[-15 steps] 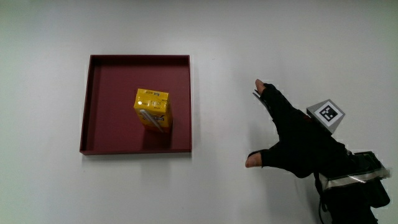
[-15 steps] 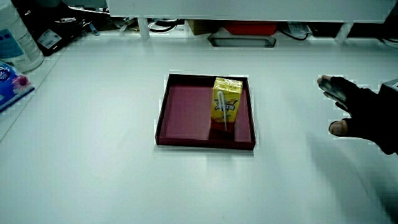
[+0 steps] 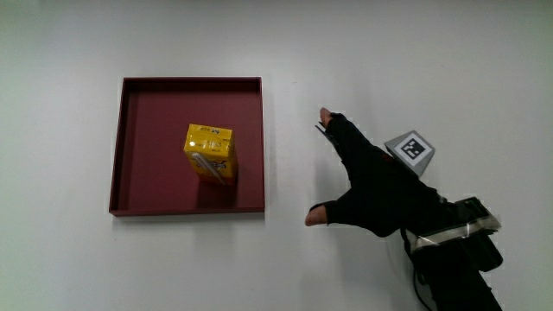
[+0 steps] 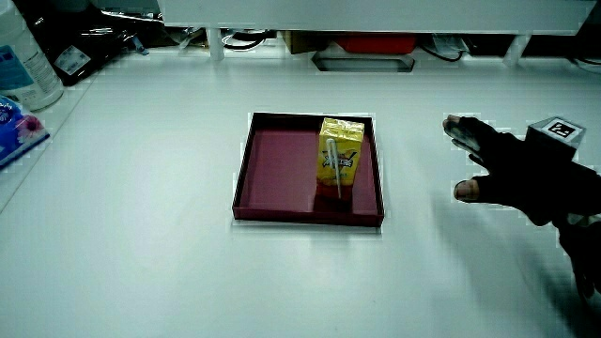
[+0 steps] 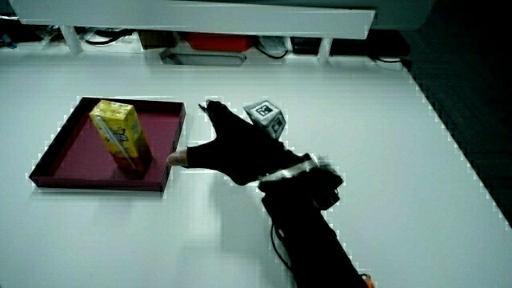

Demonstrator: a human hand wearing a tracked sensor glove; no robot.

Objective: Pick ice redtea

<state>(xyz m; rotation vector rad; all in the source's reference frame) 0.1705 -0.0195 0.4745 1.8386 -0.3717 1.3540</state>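
My hand [image 3: 380,186] hovered over bare table beside the maroon tray [image 3: 130,147], fingers spread, holding nothing; the upright yellow ice redtea carton [image 3: 210,153] stood inside, nearest the hand-side wall.

Table [image 3: 415,52]: white, matte, plain surface, filling the main view and taking even overhead light with soft shadows. Low partition [image 4: 376,14]: white, running along the table's edge farthest from the person, standing on short white legs in both side views. Under the partition: a red box [image 4: 376,42], a grey tray-like frame [image 4: 364,62] lying just nearer to the person than the box, and dark cables [image 4: 249,39] trailing near the legs. Plastic bottle [image 4: 23,61]: clear, blue label, sitting at the table's edge, well apart from the partition's red box. Dark floor [image 5: 472,80]: showing past the table's edge in a side view.
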